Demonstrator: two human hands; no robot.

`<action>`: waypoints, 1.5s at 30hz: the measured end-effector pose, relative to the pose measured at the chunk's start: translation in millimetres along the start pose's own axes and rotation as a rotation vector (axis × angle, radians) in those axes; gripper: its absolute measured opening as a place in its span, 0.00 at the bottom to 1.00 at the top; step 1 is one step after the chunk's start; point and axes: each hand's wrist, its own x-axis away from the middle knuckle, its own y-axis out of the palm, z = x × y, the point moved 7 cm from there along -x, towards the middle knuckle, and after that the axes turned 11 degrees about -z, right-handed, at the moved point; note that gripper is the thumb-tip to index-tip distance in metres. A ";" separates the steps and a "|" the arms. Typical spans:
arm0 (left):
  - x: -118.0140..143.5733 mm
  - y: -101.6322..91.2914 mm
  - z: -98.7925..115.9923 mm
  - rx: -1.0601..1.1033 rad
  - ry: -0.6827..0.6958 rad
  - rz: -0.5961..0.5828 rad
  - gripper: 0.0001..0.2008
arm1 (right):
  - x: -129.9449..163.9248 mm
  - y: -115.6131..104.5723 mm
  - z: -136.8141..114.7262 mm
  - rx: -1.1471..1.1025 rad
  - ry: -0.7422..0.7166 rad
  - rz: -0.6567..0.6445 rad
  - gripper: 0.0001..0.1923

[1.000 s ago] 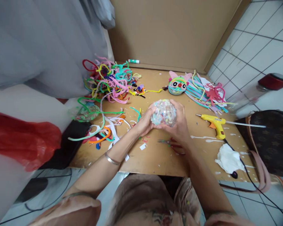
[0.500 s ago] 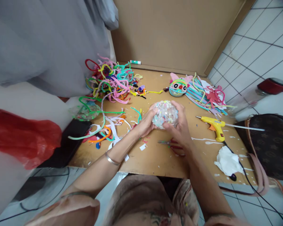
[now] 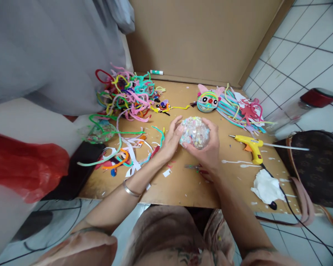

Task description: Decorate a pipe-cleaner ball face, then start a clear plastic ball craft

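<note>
A clear ball [image 3: 194, 132] speckled with coloured bits is raised a little over the table, near the middle of the view. My right hand [image 3: 209, 147] wraps its right and lower sides, thumb across the front bottom. My left hand [image 3: 170, 142] is at the ball's left side, fingers stretched upward and loosened, the thumb near or against its surface. Scissors [image 3: 194, 168] lie below the ball, their red handles partly hidden by my right wrist. Behind the ball rests a decorated ball with eyes and a red nose [image 3: 208, 101], trailing pastel pipe cleaners [image 3: 230, 111].
A yellow glue gun [image 3: 251, 146] lies at right, above a crumpled white tissue [image 3: 268, 186]. Tangled pipe cleaners [image 3: 127, 94] are heaped at the back left, scraps in front of them. A bottle [image 3: 296, 111] and brown bag [image 3: 316, 166] stand on the right.
My left hand has loosened from the ball, its fingers now straighter. My right thumb has moved left along the ball's underside, and the ball appears turned. The view has shifted slightly.
</note>
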 end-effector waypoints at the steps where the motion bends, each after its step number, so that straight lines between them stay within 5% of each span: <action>1: 2.0 -3.2 9.9 -0.086 0.089 0.042 0.25 | 0.4 -0.8 2.9 0.000 0.018 0.015 0.41; 5: 7.9 -0.3 35.7 -0.300 0.289 0.014 0.15 | 0.2 -5.8 17.2 -0.034 0.117 0.042 0.40; 8: 7.6 4.7 38.5 -0.388 0.290 -0.057 0.11 | -1.1 -6.0 22.4 -0.075 0.161 0.007 0.41; 14: 6.3 0.7 38.2 -0.419 0.268 -0.004 0.10 | -2.9 0.7 21.0 -0.073 0.126 -0.105 0.50; 27: 8.6 -0.5 42.1 -0.489 0.390 0.017 0.09 | -4.2 0.1 14.0 0.078 0.007 -0.101 0.51; 45: 6.7 1.8 29.9 -0.269 0.354 0.060 0.13 | 2.1 -3.4 -5.0 0.300 -0.115 0.099 0.41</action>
